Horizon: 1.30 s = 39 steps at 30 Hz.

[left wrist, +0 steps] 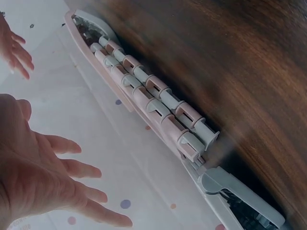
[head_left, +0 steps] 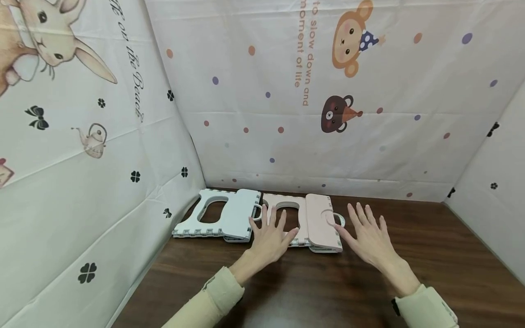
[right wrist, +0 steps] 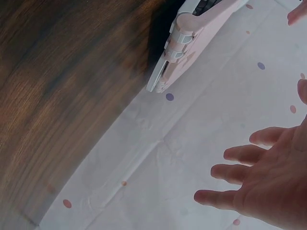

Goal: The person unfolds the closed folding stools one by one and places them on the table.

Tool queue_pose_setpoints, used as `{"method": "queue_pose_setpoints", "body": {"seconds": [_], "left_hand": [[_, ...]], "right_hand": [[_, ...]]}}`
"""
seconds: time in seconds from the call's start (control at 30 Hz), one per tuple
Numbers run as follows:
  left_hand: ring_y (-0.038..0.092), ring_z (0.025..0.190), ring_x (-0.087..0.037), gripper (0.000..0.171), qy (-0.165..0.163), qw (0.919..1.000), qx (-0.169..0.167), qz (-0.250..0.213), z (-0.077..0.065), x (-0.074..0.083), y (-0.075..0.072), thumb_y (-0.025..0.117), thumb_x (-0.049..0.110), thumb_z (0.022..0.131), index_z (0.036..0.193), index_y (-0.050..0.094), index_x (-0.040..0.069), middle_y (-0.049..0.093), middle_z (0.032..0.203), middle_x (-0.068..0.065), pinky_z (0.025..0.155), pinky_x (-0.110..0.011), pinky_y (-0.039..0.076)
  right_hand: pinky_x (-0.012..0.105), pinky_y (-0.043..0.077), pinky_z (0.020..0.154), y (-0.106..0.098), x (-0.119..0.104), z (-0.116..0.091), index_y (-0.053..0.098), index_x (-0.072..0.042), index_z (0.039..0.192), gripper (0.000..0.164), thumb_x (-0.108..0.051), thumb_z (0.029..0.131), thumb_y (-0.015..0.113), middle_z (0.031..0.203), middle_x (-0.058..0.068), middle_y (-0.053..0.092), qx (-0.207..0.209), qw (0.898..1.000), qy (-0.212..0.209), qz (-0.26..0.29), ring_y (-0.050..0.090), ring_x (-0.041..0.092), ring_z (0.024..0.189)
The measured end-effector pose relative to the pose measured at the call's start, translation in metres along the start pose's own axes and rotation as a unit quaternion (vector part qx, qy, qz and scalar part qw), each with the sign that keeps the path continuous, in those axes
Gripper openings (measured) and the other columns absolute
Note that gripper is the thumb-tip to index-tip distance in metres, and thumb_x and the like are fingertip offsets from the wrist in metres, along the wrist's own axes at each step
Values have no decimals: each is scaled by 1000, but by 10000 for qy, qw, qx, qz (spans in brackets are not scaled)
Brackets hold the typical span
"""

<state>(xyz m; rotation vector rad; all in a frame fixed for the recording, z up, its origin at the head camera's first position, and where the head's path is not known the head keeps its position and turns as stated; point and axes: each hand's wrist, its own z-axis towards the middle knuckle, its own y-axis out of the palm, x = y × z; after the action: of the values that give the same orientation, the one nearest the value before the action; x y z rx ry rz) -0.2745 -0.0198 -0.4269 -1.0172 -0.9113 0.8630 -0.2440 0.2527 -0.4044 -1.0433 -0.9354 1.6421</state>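
Two folding step stools lie folded flat side by side on the table, a pale blue one (head_left: pixel 239 214) at left and a pink one (head_left: pixel 319 218) at right. Each has a cut-out at its left part and a looped handle at its right side. My left hand (head_left: pixel 268 241), fingers spread, hovers over the pink stool's left part, overlapping it in the head view. Just right of the pink stool's handle (head_left: pixel 340 219), my right hand (head_left: pixel 371 241) is spread too, holding nothing. The left wrist view shows the pink stool's hinged edge (left wrist: pixel 144 96) beyond the left fingers.
The dark wooden table (head_left: pixel 311 291) is bounded by a printed cloth at the back (head_left: pixel 246 150), one at the left (head_left: pixel 123 218) and another at the right (head_left: pixel 492 214). Both stools are close to the back cloth, the blue one beside the left corner.
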Motion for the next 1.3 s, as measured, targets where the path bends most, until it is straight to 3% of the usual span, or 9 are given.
{"method": "queue_pose_setpoints", "body": {"seconds": [0.53, 1.03, 1.17, 1.3], "left_hand": [[-6, 149, -39, 74, -40, 9998, -165, 109, 2, -1, -4, 18, 66, 97, 154, 22, 19, 12, 162, -14, 102, -79, 7], [2, 149, -40, 72, 24, 9997, -40, 252, -6, -1, -4, 25, 63, 98, 153, 26, 17, 16, 161, -16, 101, -80, 10], [25, 144, -41, 73, 219, 9990, 28, 376, -4, 0, -1, 39, 59, 97, 150, 33, 9, 33, 154, -20, 102, -69, 29], [53, 113, -33, 66, 852, 9925, 97, 868, 4, 3, 2, 60, 52, 90, 130, 52, 0, 57, 124, -18, 84, -43, 49]], "right_hand": [[71, 10, 107, -2, 1, -2, 23, -6, 153, 84, -64, 94, 40, 156, 26, 23, -93, 9999, -19, -85, 16, 48, 145], [72, 11, 106, 3, -2, -11, 25, -6, 152, 84, -64, 94, 42, 155, 27, 25, -165, 9998, 36, -136, 18, 49, 143], [72, 11, 106, 3, -2, -11, 24, -7, 153, 83, -64, 94, 41, 156, 26, 24, -182, 9997, 21, -134, 17, 48, 144], [71, 13, 107, 0, -1, -9, 26, -5, 152, 83, -63, 95, 40, 155, 27, 25, -142, 9997, -32, -170, 19, 49, 143]]}}
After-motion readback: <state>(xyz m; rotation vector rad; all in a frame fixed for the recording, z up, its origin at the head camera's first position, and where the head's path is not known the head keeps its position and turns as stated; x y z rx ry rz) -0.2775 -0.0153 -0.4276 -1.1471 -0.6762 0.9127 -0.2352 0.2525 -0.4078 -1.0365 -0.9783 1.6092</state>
